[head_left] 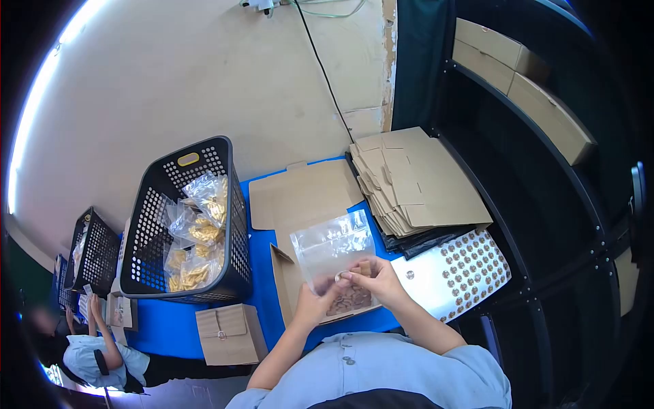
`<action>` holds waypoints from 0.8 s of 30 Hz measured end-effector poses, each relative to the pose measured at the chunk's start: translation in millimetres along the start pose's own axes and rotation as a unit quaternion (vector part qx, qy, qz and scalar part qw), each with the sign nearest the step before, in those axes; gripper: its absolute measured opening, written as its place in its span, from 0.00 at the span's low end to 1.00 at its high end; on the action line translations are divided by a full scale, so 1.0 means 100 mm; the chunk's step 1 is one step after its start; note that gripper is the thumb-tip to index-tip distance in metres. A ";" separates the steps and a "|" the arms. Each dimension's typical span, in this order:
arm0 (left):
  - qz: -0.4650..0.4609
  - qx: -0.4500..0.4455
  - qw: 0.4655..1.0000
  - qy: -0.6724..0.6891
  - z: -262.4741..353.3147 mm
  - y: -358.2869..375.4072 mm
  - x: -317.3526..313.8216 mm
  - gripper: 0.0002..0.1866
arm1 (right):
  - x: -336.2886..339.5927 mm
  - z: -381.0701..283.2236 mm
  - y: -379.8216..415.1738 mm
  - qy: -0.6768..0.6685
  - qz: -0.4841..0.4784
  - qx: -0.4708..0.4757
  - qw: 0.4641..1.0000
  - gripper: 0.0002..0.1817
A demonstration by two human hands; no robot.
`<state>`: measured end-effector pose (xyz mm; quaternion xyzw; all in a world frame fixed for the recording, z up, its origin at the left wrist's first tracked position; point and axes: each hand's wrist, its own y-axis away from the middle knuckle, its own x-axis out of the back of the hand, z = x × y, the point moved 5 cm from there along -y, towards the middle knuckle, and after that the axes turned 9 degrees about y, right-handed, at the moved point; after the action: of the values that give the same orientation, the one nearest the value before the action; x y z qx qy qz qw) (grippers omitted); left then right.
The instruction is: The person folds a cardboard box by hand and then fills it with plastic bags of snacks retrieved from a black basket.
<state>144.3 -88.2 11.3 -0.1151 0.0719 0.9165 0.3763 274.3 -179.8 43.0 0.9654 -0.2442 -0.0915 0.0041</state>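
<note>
Clear pouch: held over the open carton near the middle of the worktop's front edge, zip end toward the wall, brown pieces gathered at its near end.
Left hand: closed on the pouch's left side, thumb reaching in over its face.
Right hand: closed on the pouch's right side, thumb and finger meeting at a small round piece, probably a sticker; the two thumbs nearly touch.
Step in hand: seems to be placing that round piece on the pouch front; whether it is stuck down I cannot tell.
Next move calls for: film kept taut and the round piece pressed flat without creasing.
Sticker sheet: at the worktop's front right corner, rows of round labels on it.
Flattened cartons: stacked toward the back right corner.
Basket: left of the carton, with bags of yellow pieces inside.
Closed box: at the blue worktop's front edge, before the basket.
Far left: a co-worker's sleeve.
</note>
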 end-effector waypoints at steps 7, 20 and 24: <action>-0.120 0.017 0.976 -0.180 0.14 -0.01 -0.13 0.15 | 0.08 0.23 -0.04 -0.019 0.040 -0.051 0.998 0.10; -0.054 0.000 0.999 -0.008 -0.15 -0.09 -0.07 0.14 | 0.05 0.23 -0.09 0.002 0.013 0.025 1.000 0.19; -0.019 -0.004 1.000 0.002 -0.14 -0.12 0.02 0.17 | -0.02 0.20 -0.07 0.046 -0.004 0.042 0.998 0.18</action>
<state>153.6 -81.3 -2.8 -0.1193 0.0669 0.9094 0.3929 272.3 -171.9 23.0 0.9689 -0.2435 -0.0363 -0.0255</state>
